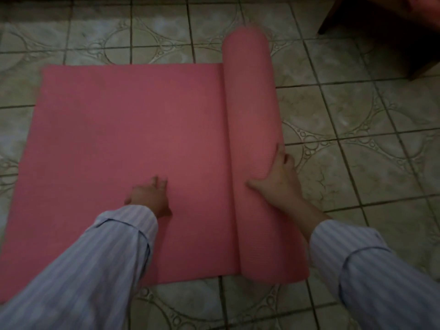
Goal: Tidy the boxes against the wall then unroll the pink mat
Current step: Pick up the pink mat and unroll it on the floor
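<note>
From the camera on my head I look down at the pink mat (133, 144), which lies on the patterned tile floor (357, 115). Its left part is spread flat; its right part is a thick roll (252, 110) that runs away from me, touching the flat sheet along one long seam.

My left hand (152, 198) rests on the flat sheet near the edge closest to me, a little left of the roll. The fingers point away from me and lie close together, fairly straight, against the mat; they pinch nothing. The picture is dim and soft, so I cannot tell how firmly the palm bears down.

My right hand (276, 179) lies on the roll's right flank, low on its near half. The thumb stretches left across the top of the roll, and the fingers (283, 156) reach forward along its outer side, pressed together and slightly bent over the curve.

Both striped sleeves (100, 263) enter from the bottom corners. A dark wooden piece of furniture (385, 27) stands at the upper right, well apart from the mat.
</note>
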